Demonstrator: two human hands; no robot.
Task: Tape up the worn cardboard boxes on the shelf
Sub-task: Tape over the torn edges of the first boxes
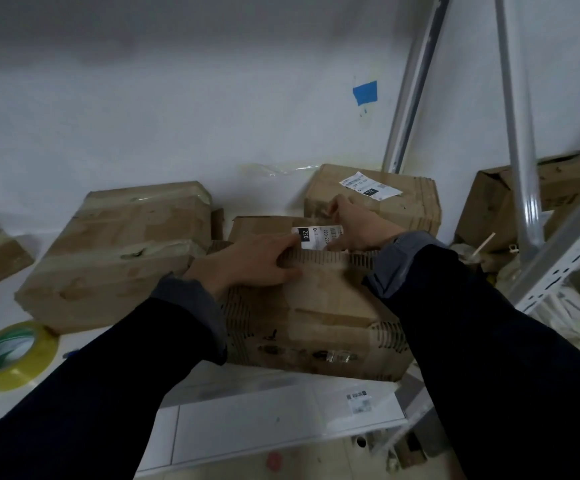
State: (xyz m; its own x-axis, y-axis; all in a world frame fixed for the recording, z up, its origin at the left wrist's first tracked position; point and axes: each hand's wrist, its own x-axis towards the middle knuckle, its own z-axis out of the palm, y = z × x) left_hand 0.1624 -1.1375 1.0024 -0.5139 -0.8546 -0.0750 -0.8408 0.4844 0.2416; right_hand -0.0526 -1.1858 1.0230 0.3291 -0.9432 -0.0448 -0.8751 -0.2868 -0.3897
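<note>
Left hand [250, 261]: fingers flat, pressing the worn brown cardboard box [316, 317], frame centre.
Right hand [354, 226]: grip unclear, at box's far edge.
Progress: yellow tape roll [11, 355] idle, lower left; taping apparently unfinished.

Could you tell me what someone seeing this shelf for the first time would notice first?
Probably both hands on the worn cardboard box at the front middle of the shelf: the left hand lies flat along its top edge, and the right hand reaches over near its white label. Next, the yellow tape roll lying at the shelf's left front, and the blue tape patch on the white wall above.
</note>
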